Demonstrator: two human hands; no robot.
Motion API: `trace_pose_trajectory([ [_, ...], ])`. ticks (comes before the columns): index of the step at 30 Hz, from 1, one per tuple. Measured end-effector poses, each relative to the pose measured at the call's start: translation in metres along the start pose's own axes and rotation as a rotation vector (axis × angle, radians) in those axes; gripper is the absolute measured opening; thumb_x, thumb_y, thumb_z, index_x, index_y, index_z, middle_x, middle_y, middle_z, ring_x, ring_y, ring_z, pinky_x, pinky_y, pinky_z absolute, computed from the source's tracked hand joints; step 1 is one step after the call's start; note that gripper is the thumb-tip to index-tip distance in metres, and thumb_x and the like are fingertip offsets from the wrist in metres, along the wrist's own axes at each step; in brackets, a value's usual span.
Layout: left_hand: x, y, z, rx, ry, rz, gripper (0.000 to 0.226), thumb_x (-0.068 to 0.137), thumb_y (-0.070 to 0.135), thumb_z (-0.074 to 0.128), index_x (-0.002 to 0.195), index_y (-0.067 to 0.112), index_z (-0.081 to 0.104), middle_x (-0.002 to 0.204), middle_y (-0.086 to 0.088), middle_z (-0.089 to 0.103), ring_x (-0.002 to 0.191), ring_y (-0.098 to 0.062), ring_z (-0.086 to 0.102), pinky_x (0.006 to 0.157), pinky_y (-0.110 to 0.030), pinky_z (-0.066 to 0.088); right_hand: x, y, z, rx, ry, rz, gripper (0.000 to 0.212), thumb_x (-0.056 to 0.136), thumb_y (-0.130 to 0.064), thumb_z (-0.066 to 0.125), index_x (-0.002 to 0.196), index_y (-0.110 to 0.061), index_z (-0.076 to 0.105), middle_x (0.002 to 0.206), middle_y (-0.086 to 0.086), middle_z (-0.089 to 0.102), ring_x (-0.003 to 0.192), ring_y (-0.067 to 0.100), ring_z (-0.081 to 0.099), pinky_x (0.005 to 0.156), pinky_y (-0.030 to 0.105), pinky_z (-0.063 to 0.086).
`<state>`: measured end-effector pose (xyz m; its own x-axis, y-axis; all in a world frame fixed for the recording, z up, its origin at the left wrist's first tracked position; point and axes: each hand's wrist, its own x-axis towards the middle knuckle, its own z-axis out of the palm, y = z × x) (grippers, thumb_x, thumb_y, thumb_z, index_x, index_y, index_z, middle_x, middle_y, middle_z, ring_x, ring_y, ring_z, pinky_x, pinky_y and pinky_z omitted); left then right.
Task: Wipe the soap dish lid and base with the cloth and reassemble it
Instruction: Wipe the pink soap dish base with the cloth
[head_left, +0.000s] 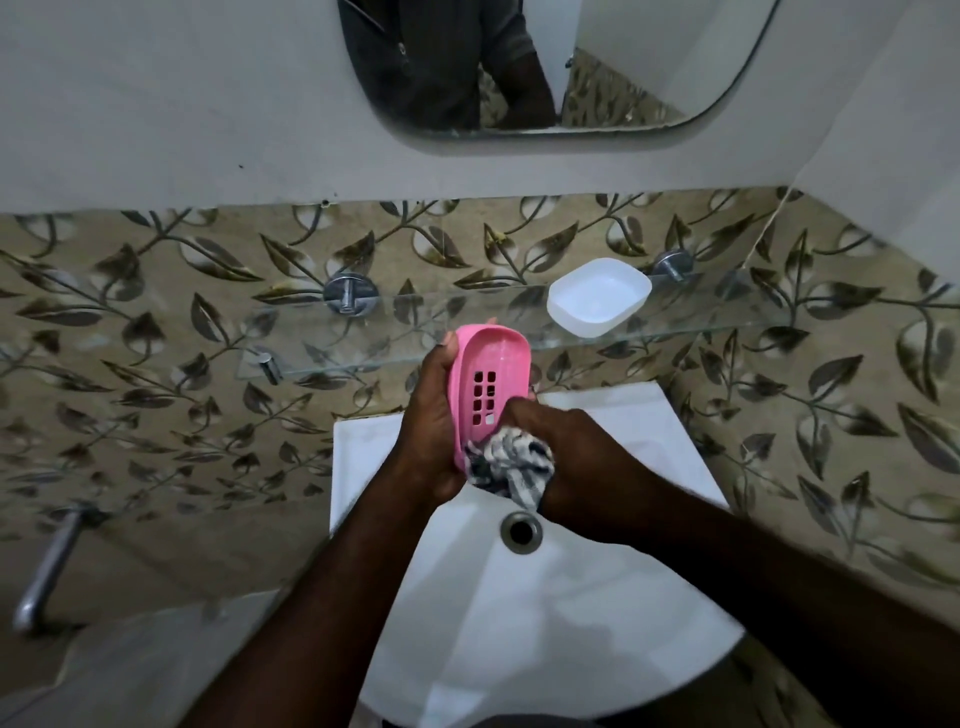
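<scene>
My left hand (431, 431) grips a pink soap dish part (488, 374) with drain holes, tilted upright above the sink. Its hollow side faces me. My right hand (561, 441) holds a bunched black-and-white checked cloth (511, 467) pressed against the lower end of the pink part. The white soap dish part (597, 296) lies hollow side up on the glass shelf (727, 322), apart from both hands.
A white wash basin (519, 623) with a round overflow hole (521, 531) sits below my hands. A mirror (561, 67) hangs above on the wall. A metal tap (47, 566) sticks out at the lower left. Chrome brackets hold the shelf to the leaf-patterned tiles.
</scene>
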<state>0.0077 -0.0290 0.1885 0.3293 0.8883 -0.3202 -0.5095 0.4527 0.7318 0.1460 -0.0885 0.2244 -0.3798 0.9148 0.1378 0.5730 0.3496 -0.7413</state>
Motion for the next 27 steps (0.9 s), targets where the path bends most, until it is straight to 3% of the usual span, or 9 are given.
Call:
trace_pose_trajectory([
  [3, -0.002, 0.0, 0.0, -0.005, -0.022, -0.034, 0.074, 0.077, 0.062, 0.048, 0.122, 0.004, 0.06, 0.103, -0.021, 0.065, 0.09, -0.031, 0.063, 0.08, -0.039, 0.052, -0.003, 0.015, -0.003, -0.553, -0.091, -0.096, 0.046, 0.062, -0.008, 0.073, 0.099, -0.026, 0.053, 0.09, -0.002, 0.055, 0.084, 0.022, 0.052, 0.071, 0.036, 0.045],
  [4, -0.002, -0.001, 0.0, -0.01, -0.026, -0.038, 0.074, 0.077, 0.062, 0.047, 0.12, 0.003, 0.06, 0.101, -0.02, 0.066, 0.089, -0.031, 0.063, 0.08, -0.039, 0.052, -0.003, 0.016, -0.004, -0.602, -0.064, -0.093, 0.047, 0.061, -0.009, 0.073, 0.101, -0.024, 0.054, 0.089, -0.002, 0.051, 0.083, 0.023, 0.05, 0.07, 0.036, 0.043],
  [9, -0.003, 0.001, 0.002, 0.035, -0.009, -0.006, 0.063, 0.089, 0.06, 0.041, 0.107, 0.006, 0.066, 0.092, -0.017, 0.071, 0.086, -0.029, 0.066, 0.085, -0.04, 0.051, -0.002, 0.001, 0.004, -0.016, 0.063, 0.019, 0.041, 0.073, -0.001, 0.072, 0.073, -0.027, 0.04, 0.069, -0.007, 0.052, 0.062, 0.008, 0.048, 0.055, 0.025, 0.038],
  [13, -0.006, 0.002, 0.003, 0.04, -0.008, -0.025, 0.064, 0.089, 0.061, 0.039, 0.11, 0.006, 0.065, 0.091, -0.017, 0.068, 0.083, -0.028, 0.064, 0.078, -0.037, 0.053, -0.005, 0.01, -0.002, -0.577, -0.07, -0.117, 0.047, 0.055, -0.008, 0.074, 0.093, -0.025, 0.051, 0.086, 0.0, 0.055, 0.079, 0.022, 0.05, 0.065, 0.035, 0.044],
  [15, -0.006, 0.002, 0.004, 0.014, -0.01, -0.05, 0.069, 0.086, 0.063, 0.042, 0.118, 0.006, 0.062, 0.101, -0.02, 0.065, 0.09, -0.03, 0.062, 0.083, -0.04, 0.051, -0.004, 0.013, -0.005, -0.727, -0.102, -0.133, 0.056, 0.047, -0.01, 0.074, 0.098, -0.022, 0.054, 0.085, -0.002, 0.054, 0.082, 0.024, 0.047, 0.068, 0.036, 0.041],
  [18, -0.008, -0.002, 0.005, 0.013, 0.024, -0.049, 0.069, 0.084, 0.061, 0.045, 0.12, 0.004, 0.061, 0.107, -0.023, 0.064, 0.095, -0.033, 0.062, 0.088, -0.041, 0.05, -0.004, 0.01, -0.003, -0.457, -0.076, -0.005, 0.045, 0.06, -0.006, 0.068, 0.1, -0.023, 0.056, 0.087, -0.004, 0.047, 0.082, 0.02, 0.047, 0.068, 0.034, 0.04],
  [21, -0.009, -0.004, 0.005, 0.033, 0.055, -0.031, 0.069, 0.087, 0.061, 0.044, 0.123, 0.004, 0.059, 0.113, -0.025, 0.062, 0.1, -0.034, 0.06, 0.09, -0.042, 0.05, -0.008, 0.004, 0.004, -0.088, -0.043, 0.107, 0.035, 0.07, -0.018, 0.066, 0.101, -0.033, 0.059, 0.098, -0.004, 0.056, 0.086, 0.012, 0.057, 0.072, 0.03, 0.05],
  [24, -0.011, -0.003, 0.006, 0.032, 0.061, -0.024, 0.071, 0.084, 0.061, 0.046, 0.124, 0.004, 0.058, 0.113, -0.024, 0.062, 0.097, -0.033, 0.061, 0.082, -0.038, 0.054, -0.012, 0.001, 0.01, 0.006, -0.056, 0.12, 0.029, 0.067, -0.028, 0.058, 0.095, -0.029, 0.065, 0.096, 0.0, 0.061, 0.083, 0.016, 0.062, 0.066, 0.039, 0.057],
  [27, -0.01, -0.002, 0.006, 0.04, 0.041, -0.026, 0.071, 0.087, 0.062, 0.043, 0.124, 0.004, 0.058, 0.11, -0.023, 0.062, 0.091, -0.029, 0.063, 0.077, -0.036, 0.055, -0.015, 0.007, 0.015, 0.023, 0.036, 0.077, 0.031, 0.068, -0.011, 0.067, 0.094, -0.028, 0.068, 0.093, -0.013, 0.059, 0.092, 0.007, 0.057, 0.077, 0.023, 0.051],
])
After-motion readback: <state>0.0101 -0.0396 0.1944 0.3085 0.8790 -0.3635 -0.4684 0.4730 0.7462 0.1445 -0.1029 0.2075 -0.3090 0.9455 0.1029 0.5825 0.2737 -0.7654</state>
